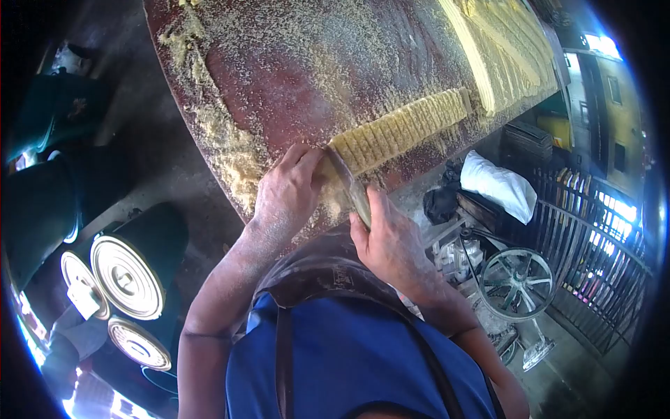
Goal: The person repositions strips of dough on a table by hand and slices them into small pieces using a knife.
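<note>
My right hand (394, 241) is wrapped round the handle of a knife (343, 170). Its blade points up and left, against the near end of a long yellow dough strip (401, 133) cut crosswise into many narrow slices. My left hand (289, 187) is closed, its fingers bent down beside the blade's tip at that same end. Whatever those left fingers hold, if anything, is hidden under them. Both hands are dusted with pale flour or crumbs.
The reddish table (279, 91) is strewn with yellow crumbs, heaped along its left edge. More long dough strips (499, 56) lie at the far right. Lidded drums (128, 277) stand at left. On the right are a white sack (497, 186) and a spoked wheel (517, 284).
</note>
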### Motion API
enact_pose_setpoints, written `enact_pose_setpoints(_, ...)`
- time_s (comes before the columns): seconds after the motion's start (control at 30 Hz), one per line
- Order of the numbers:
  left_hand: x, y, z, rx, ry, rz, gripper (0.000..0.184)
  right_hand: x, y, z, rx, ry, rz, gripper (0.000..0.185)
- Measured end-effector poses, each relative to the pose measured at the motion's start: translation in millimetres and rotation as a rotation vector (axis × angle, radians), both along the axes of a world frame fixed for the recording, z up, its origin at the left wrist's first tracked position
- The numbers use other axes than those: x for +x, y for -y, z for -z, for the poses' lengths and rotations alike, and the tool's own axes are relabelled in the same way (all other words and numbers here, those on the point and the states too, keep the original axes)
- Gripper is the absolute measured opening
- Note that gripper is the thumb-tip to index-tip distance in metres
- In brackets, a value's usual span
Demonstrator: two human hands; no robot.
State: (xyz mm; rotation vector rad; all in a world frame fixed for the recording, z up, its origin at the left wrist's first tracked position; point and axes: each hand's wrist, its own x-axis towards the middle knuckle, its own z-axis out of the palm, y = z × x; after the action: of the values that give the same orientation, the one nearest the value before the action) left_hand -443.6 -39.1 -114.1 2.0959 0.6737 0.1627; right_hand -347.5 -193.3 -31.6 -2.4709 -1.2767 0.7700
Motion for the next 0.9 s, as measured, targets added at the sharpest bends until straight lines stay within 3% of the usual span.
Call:
enact_pose_setpoints(0.3, 0, -4, 1, -0.018, 0.01, 0.038, 0.042, 0, -1, -15, -0.083, -0.041, 0.001, 0.042)
enact_pose_setpoints(0.43, 4, -6, -1, -0.1, -0.067, 0.059, 0.041, 13, -26, 28, -0.046, -0.11, -0.001, 0.039)
enact_pose_setpoints(0.53, 2, -3, -1, 0.01, -0.023, 0.012, 0.037, 15, -39, 68, 0.051, 0.048, -0.027, 0.036)
enact_pose_setpoints(0.63, 0, -2, 5, -0.039, 0.045, -0.006, 0.035, 19, -38, 55, 0.075, 0.066, -0.059, 0.031)
enact_pose_setpoints(0.73, -6, -3, 3, -0.005, 0.103, -0.058, 0.035, 15, -31, 14, 0.013, -0.083, 0.074, 0.029)
enact_pose_setpoints(0.9, -10, -8, 3, -0.038, 0.052, -0.035, 0.036, -4, -16, 7, 0.042, -0.078, 0.025, 0.03)
